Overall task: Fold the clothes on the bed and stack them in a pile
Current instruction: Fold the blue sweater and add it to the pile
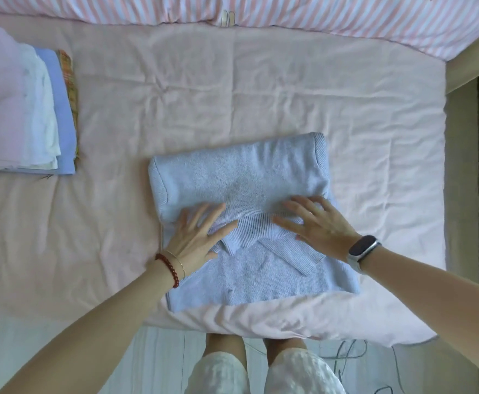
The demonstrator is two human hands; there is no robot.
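Head view, looking straight down at a bed. A pale blue knitted sweater (241, 194), partly folded into a rough rectangle, lies on the pink bed sheet (232, 89) just below the middle of the frame, close to the near edge of the mattress. Its far half looks doubled over toward the person, and a ribbed cuff and collar show at the fold line.

The left hand (197, 237) rests flat on the knit at about 8 o'clock from the sweater's centre, fingers (204, 216) straight and spread, grasping nothing. The right hand (316, 223), at about 4 o'clock, lies the same way, its fingers (298, 204) released and splayed. Both palms seem to press along the fold, probably to smooth the thick knit and keep the layers from springing open before the next fold.

A red bead bracelet (168, 270) circles the left wrist; a dark smartwatch (363, 247) sits on the right.

At 10 o'clock, well apart from the sweater, stands a pile of folded clothes (28, 115): pink on top, then white, blue and a checked layer. It is likely where the sweater goes once folded.

At 12 o'clock a pink-and-white striped quilt (318, 15) runs along the far edge of the bed. At 3 o'clock a pale wooden bed frame (460, 137) shows. At 6 o'clock the person's legs in white shorts stand on a light floor.
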